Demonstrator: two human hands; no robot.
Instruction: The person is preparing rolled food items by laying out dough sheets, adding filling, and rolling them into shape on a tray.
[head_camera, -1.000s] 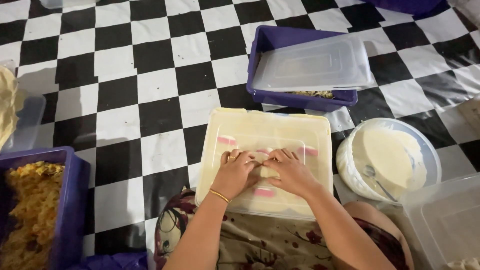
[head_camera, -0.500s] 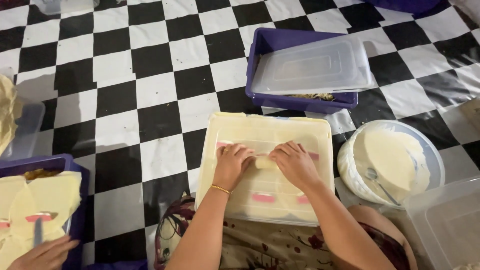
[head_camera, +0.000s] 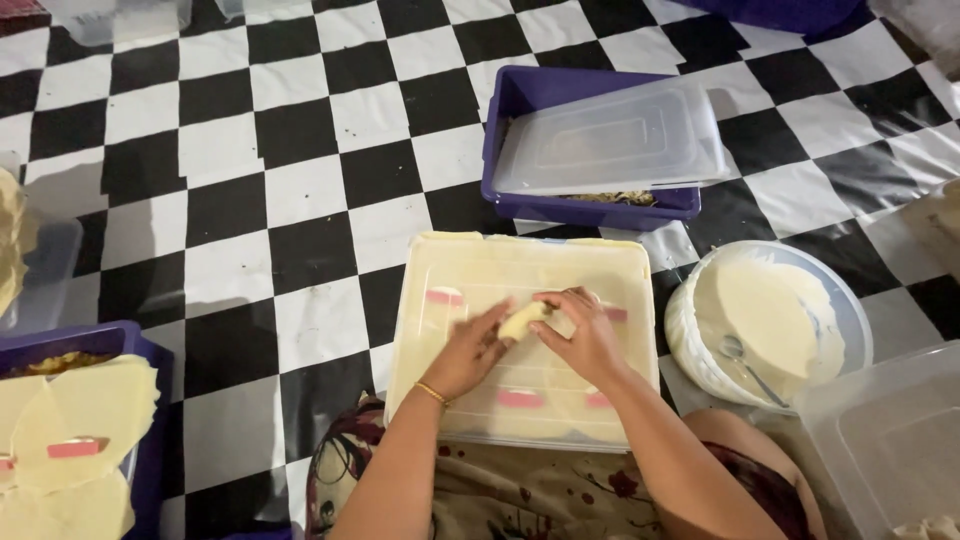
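Left hand (head_camera: 472, 352) | right hand (head_camera: 588, 338) | both pinch small dough roll (head_camera: 524, 320) | over inverted cream lid (head_camera: 440, 370)

We see our left hand (head_camera: 473, 350) and right hand (head_camera: 585, 335) both pinching a small roll (head_camera: 524, 320) on a pale lid (head_camera: 520, 262). A bowl (head_camera: 765, 325) of batter sits at the right. A purple box (head_camera: 590, 150) sits farther away.

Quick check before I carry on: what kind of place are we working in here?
Likely a home or small kitchen floor used for food prep: a black-and-white checkered floor, a round bowl of pale batter, and both hands rolling a pale dough piece on a plastic lid.
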